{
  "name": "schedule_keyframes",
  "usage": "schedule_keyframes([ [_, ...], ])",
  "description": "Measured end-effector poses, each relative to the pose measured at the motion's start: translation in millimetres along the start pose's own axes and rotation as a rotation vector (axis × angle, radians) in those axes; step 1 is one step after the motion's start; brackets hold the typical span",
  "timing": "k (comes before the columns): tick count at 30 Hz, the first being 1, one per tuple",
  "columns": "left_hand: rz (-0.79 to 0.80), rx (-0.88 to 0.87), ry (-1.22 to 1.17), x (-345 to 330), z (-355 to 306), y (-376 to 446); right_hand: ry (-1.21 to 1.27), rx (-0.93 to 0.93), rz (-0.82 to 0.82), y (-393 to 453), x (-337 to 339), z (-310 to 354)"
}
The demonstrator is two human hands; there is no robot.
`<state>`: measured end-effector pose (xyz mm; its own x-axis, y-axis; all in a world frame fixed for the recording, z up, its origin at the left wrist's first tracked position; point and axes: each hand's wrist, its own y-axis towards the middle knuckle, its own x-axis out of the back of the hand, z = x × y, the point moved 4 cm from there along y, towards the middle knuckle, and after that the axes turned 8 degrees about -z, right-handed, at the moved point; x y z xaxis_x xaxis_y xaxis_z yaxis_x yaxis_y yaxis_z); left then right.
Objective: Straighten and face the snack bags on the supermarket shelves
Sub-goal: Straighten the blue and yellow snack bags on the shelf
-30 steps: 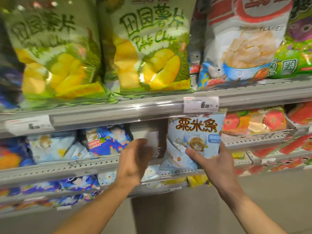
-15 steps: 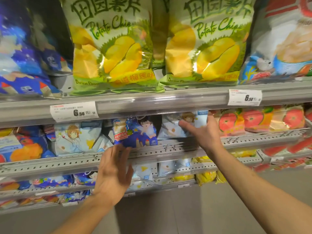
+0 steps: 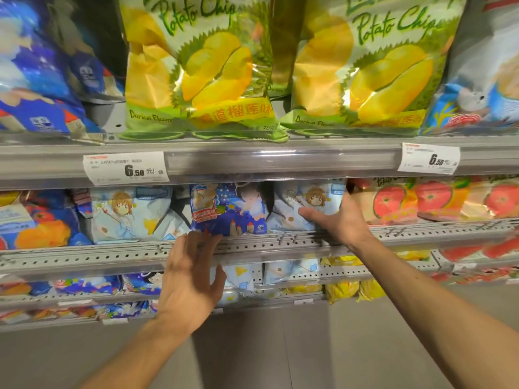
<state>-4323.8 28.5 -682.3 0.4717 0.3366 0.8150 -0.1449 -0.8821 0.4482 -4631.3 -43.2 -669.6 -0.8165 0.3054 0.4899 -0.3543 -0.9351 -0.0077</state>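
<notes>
The perforated metal shelf rail (image 3: pixel 280 242) runs across the view, and everything here is placed against it. Above the rail the gap up to the upper shelf's clear price strip (image 3: pixel 280 161) is low, so the small bags stand with their tops tucked behind that strip. Just above the rail at its middle stands a dark blue snack bag (image 3: pixel 229 210), upright and facing out, printed with stars and a cartoon figure. Touching its right side is a pale blue snack bag (image 3: pixel 292 209) with a brown-haired cartoon girl, its face slightly creased. Further left along the rail stands another pale blue bag (image 3: pixel 129 213) of the same design, with a dark gap between it and the dark blue one. To the right above the rail lie tomato-printed bags (image 3: pixel 438 199). The right hand (image 3: pixel 341 220) reaches over the rail, fingers spread and fairly straight, the thumb lying across the front of the pale blue snack bag and the other fingers at its right edge. The left hand (image 3: pixel 191 279) hangs in front of the rail, fingers straight and together, tips at the dark blue bag's bottom edge, gripping nothing.
</notes>
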Motion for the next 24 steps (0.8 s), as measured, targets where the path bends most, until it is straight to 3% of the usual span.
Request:
schedule_keyframes([
  [6,0.023,0.003,-0.034,2.1,0.3,0.9,-0.011,0.011,0.024,-7.4,3.5,4.9],
  [10,0.061,0.027,-0.133,7.9,6.5,-3.1,-0.035,0.010,-0.061,-23.3,5.8,4.8],
  [13,0.068,0.031,-0.199,18.2,12.8,-11.6,-0.127,0.054,-0.221,-46.4,11.3,3.8],
  [17,-0.026,0.093,-0.236,48.1,30.0,-20.1,-0.162,0.284,-0.551,-91.2,6.4,26.9],
  [21,-0.192,0.248,-0.184,79.0,67.4,-16.1,-0.074,0.410,-0.458,-112.0,-40.0,59.8],
  [24,-0.270,0.316,-0.172,95.3,95.1,-5.5,0.017,0.349,-0.334,-111.5,-75.6,80.2],
])
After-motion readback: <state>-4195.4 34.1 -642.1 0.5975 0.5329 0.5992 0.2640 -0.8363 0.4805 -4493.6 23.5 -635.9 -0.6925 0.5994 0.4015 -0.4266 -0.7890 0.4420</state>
